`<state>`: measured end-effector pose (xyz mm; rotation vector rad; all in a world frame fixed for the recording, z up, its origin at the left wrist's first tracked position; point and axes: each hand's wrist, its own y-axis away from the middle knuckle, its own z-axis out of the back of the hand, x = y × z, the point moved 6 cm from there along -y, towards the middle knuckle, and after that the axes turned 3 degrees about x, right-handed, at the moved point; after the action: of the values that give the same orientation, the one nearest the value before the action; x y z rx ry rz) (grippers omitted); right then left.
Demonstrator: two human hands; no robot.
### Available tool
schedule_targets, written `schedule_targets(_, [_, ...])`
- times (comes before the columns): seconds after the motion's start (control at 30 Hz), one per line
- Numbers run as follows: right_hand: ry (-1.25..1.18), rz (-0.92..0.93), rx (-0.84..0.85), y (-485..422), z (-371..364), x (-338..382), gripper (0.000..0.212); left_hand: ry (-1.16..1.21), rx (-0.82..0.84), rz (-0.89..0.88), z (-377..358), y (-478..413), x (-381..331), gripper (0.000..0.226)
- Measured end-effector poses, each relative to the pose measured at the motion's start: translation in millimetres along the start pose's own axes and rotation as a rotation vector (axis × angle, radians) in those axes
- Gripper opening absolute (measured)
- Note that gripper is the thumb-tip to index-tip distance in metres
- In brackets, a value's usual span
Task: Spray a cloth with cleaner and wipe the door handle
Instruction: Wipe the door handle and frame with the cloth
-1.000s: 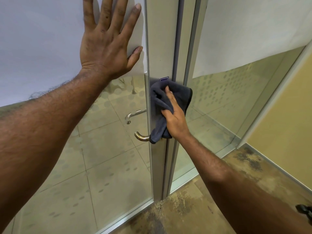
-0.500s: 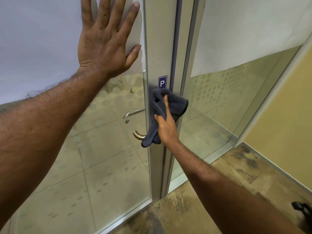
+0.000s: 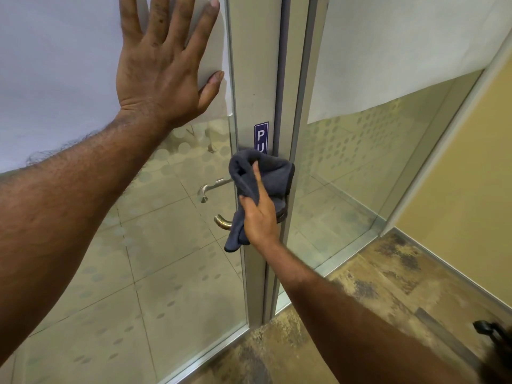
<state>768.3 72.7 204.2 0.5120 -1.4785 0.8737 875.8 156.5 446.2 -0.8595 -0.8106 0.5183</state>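
Observation:
My right hand (image 3: 259, 214) presses a dark grey cloth (image 3: 273, 176) against the door's metal stile, covering most of the near door handle. Only the handle's brass-coloured curved end (image 3: 221, 220) sticks out to the left of the cloth. A second, silver handle (image 3: 210, 187) shows through the glass on the far side. My left hand (image 3: 163, 67) lies flat with fingers spread on the frosted upper part of the glass door (image 3: 110, 245). No spray bottle is in sight.
A blue sticker (image 3: 261, 137) with white letters sits on the stile just above the cloth. A fixed glass panel (image 3: 360, 167) stands right of the door, then a yellow wall (image 3: 471, 173). A dark object (image 3: 487, 328) lies on the mottled floor at bottom right.
My right hand has slid the cloth downward along the stile, uncovering more of the blue sticker. The left hand stays flat on the glass.

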Motion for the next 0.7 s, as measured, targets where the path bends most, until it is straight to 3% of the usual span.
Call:
schedule_targets(0.1, [-0.229, -0.038, -0.183, 6.0, 14.3, -5.1, 0.04, 0.0, 0.012, 0.001, 3.5, 0.6, -0.3, 0.072])
schedule_targets(0.2, [-0.605, -0.209, -0.445, 9.3, 43.1, -15.2, 0.015, 0.008, 0.038, -0.005, 5.9, 0.3, -1.7, 0.072])
schedule_targets(0.27, [-0.868, -0.272, -0.463, 10.6, 58.3, -12.1, 0.009, -0.002, 0.04, -0.004, 7.2, 0.4, -1.9, 0.072])
schedule_targets(0.37, [-1.018, -0.198, -0.34, 11.6, 80.6, 7.3, 0.019, -0.001, 0.054, 0.001, 8.8, 0.8, -2.1, 0.071])
schedule_targets(0.47, [-0.89, -0.129, -0.35, 14.6, 105.9, 20.1, 0.016, 0.007, 0.052, 0.001, 10.5, 0.9, -2.6, 0.07])
schedule_targets(0.57, [-0.447, 0.065, -0.425, 14.2, 129.8, 25.7, 0.02, 0.003, 0.033, 0.0, 10.0, 1.3, -2.6, 0.07])
schedule_targets(0.63, [-0.187, 0.212, -0.28, 13.0, 116.5, 29.7, 0.021, -0.009, 0.02, 0.002, 8.5, 1.6, -2.6, 0.07])
schedule_targets(0.7, [0.008, 0.267, -0.093, 10.6, 90.5, 16.2, 0.046, -0.01, 0.026, 0.003, 5.3, 1.7, -2.3, 0.069])
